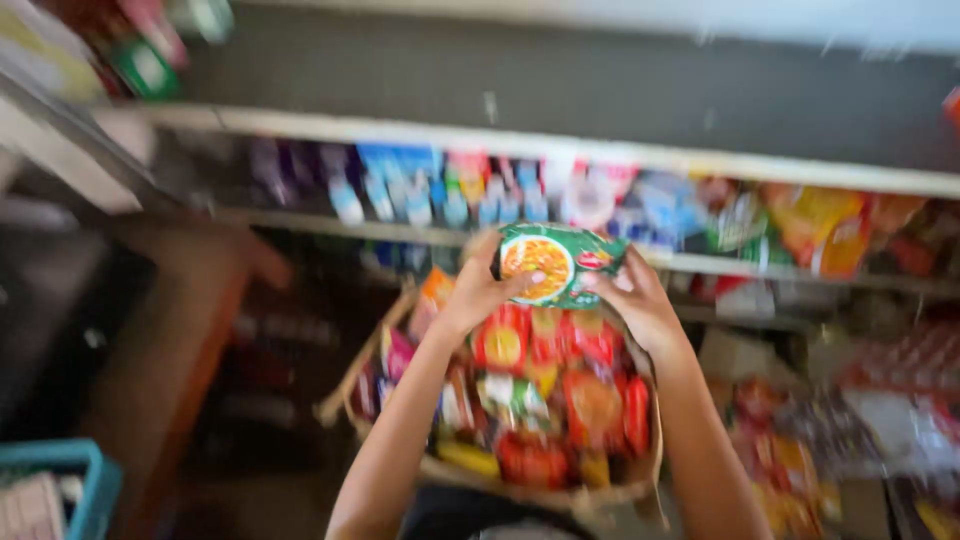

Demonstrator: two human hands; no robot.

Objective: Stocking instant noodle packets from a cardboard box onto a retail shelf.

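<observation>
Both of my hands hold one green snack packet (558, 264) with an orange and white picture, raised in front of the shop shelves. My left hand (480, 288) grips its left edge, thumb across the front. My right hand (640, 302) grips its right edge. Below the packet sits an open cardboard box (610, 492) packed with several red, orange and green packets (545, 385). My forearms reach up over that box. The whole view is motion-blurred.
A long white shelf (560, 150) runs across the back, with rows of blue, white and orange goods (440, 190) beneath it. More packets (780, 460) lie at the lower right. A blue crate (88, 490) stands at the bottom left beside a brown wooden stand (170, 340).
</observation>
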